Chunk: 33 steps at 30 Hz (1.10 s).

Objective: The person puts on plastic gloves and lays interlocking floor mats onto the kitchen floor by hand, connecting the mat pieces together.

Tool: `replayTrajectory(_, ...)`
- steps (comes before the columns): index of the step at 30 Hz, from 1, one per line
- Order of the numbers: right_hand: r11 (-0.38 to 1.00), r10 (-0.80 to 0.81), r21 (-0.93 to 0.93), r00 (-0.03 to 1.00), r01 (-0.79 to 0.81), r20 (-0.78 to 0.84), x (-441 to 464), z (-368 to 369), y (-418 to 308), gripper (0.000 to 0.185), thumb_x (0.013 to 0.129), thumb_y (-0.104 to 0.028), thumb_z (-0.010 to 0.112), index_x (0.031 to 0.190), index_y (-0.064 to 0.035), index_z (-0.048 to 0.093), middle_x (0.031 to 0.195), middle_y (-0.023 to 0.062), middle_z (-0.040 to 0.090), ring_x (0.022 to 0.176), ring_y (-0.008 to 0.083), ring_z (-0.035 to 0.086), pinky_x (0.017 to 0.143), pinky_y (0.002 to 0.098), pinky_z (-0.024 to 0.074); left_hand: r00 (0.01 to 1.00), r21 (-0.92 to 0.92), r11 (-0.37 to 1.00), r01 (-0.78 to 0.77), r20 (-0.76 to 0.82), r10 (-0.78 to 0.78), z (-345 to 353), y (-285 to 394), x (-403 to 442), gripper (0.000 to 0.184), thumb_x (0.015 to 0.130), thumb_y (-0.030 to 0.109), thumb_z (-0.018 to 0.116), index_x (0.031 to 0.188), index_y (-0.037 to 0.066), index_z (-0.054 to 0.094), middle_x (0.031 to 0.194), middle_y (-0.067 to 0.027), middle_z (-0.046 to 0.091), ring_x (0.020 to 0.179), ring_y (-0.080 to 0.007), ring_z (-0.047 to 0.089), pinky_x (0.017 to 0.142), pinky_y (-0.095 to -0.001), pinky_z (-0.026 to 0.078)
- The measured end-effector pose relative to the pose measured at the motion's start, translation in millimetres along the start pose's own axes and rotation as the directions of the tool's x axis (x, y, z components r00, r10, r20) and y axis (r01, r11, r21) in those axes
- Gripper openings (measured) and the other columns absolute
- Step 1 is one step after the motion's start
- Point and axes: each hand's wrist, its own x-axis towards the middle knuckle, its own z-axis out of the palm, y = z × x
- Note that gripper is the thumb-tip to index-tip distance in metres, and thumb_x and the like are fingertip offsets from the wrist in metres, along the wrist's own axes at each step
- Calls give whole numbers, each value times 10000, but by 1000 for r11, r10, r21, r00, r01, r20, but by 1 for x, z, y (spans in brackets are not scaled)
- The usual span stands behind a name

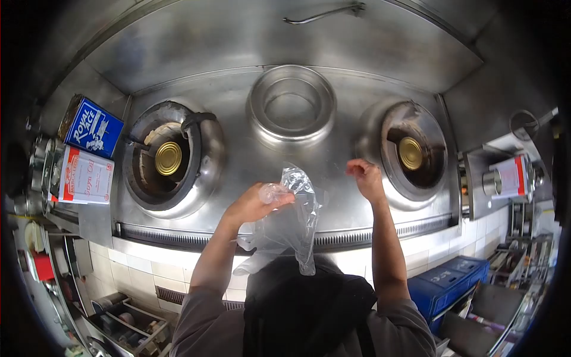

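Note:
My left hand (262,202) is closed on a crumpled clear plastic bag (300,208). Shiny folds rise above the fingers, and the rest hangs down in front of my dark apron (303,309). Some of the film lies over the thumb side of this hand. My right hand (366,177) is raised over the steel cooktop (333,196), apart from the bag and just left of the right wok burner (413,154). Its fingers are curled in; whether anything small is between them I cannot make out.
A left wok burner (169,157) and a round steel ring (291,101) sit on the cooktop. Oil tins (86,175) stand at left, another tin (513,175) at right. A tap (324,15) projects from the back wall. A blue box (446,279) is low at right.

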Motion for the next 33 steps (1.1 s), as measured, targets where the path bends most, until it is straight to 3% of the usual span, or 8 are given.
replayTrajectory(1,990,-138,26,990,138,-18,-13,-5,4,114,961,-4,626,1026,33,712,800,130,729,725,165,720,651,291,580,999,55,998,-30,43,27,6,10,3,310,994,329,692,1034,25,737,774,-77,691,642,-168,615,625,-326,492)
replayTrajectory(6,785,164,522,925,-332,342,-85,-45,-23,321,993,-79,645,1298,17,617,1162,132,711,1038,218,705,922,350,551,963,123,991,-47,268,12,46,39,12,366,979,386,690,1102,44,734,891,-136,752,771,-234,695,741,-363,534)
replayTrajectory(11,550,-108,738,843,-391,527,-141,-59,-43,644,991,-215,699,1530,-25,403,1412,105,572,1255,190,580,1112,384,432,891,182,966,-182,447,84,88,59,31,335,968,370,703,1092,61,739,953,-144,761,833,-268,717,778,-392,540)
replayTrajectory(15,654,-17,632,827,-416,562,-164,-80,-26,351,984,-162,707,1292,-2,653,1092,52,713,1007,156,677,940,312,532,817,234,940,-249,571,74,112,70,48,357,947,387,731,1070,52,745,949,-120,765,852,-253,729,780,-376,548)
replayTrajectory(16,658,1,640,850,-397,527,-171,-87,-28,102,965,-96,724,1039,-26,720,913,-5,705,886,104,663,809,267,535,804,252,937,-243,593,49,116,73,50,354,940,382,741,1064,51,745,945,-115,765,853,-247,729,781,-374,547)
replayTrajectory(20,675,82,640,900,-367,429,-193,-102,-26,211,924,-27,758,844,-96,576,905,-34,684,866,60,628,787,243,501,794,187,955,-230,603,73,128,70,61,341,915,367,771,1033,48,736,909,-89,755,838,-219,710,781,-367,540)
replayTrajectory(24,522,0,820,961,-236,276,-205,-103,-19,142,935,-19,739,946,-80,612,982,-16,698,893,70,634,818,240,502,790,183,951,-248,606,90,132,81,67,347,870,343,813,1030,50,718,895,-80,742,831,-219,695,788,-379,532)
replayTrajectory(33,721,179,662,978,-205,107,-217,-105,-7,100,943,-52,739,1029,-12,711,877,32,733,817,97,666,787,268,541,904,267,894,-360,335,265,112,108,60,467,796,194,876,1185,69,651,1139,-67,683,1077,-211,671,912,-355,521)
